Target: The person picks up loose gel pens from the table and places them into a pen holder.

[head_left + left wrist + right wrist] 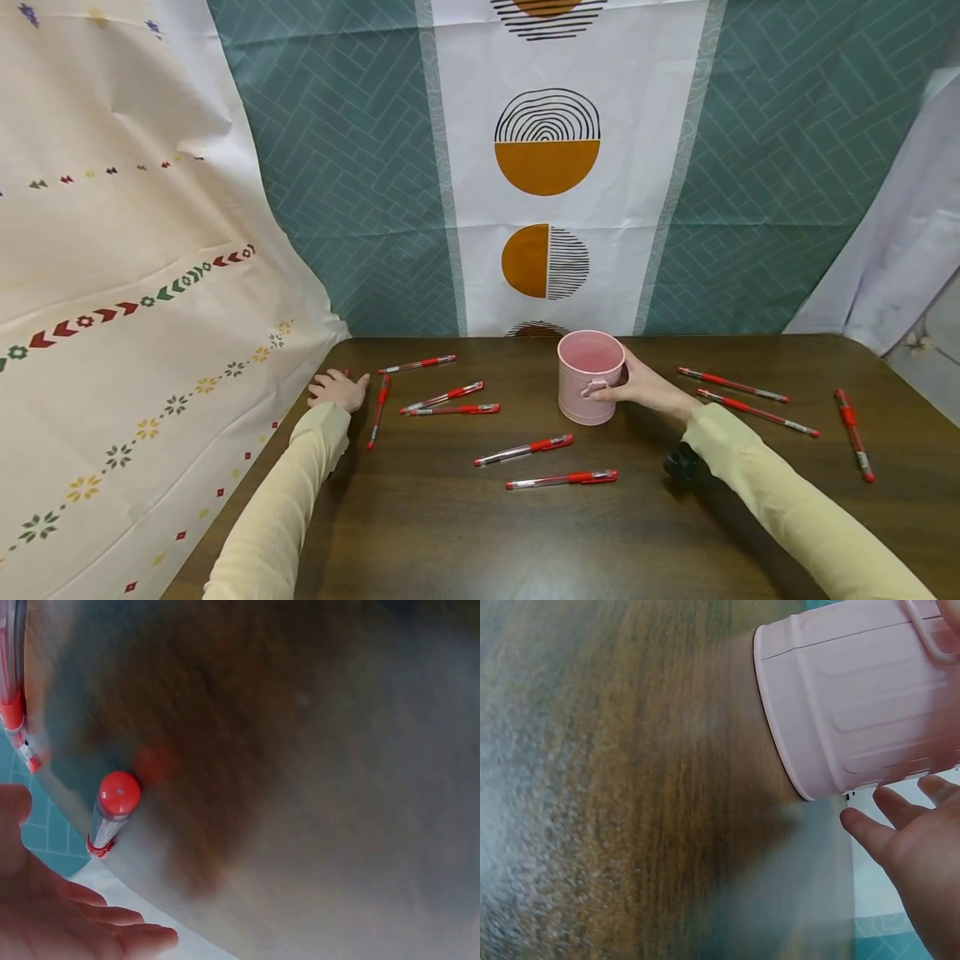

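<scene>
A pink pail [577, 398] with a small side handle stands upright toward the back of the table. My right hand [637, 387] grips it from the right, the thumb near the handle; in the right wrist view the fingers [870, 825] come along its side. At the table's back left, my left hand [337, 390] is held with fingers extended. A red-capped pen [118, 793] lies between its thumb and fingers in the left wrist view, seemingly apart from them; in the head view the hand hides most of that pen. Beside this hand lies another red pen [380, 410].
More red pens lie about: one at the back [417, 364], a pair left of the pail [454, 409], two nearer the front [562, 480], and several at the right [853, 433]. A patterned cloth [360, 167] hangs behind the table [450, 542]. Something black [681, 463] is under the right wrist.
</scene>
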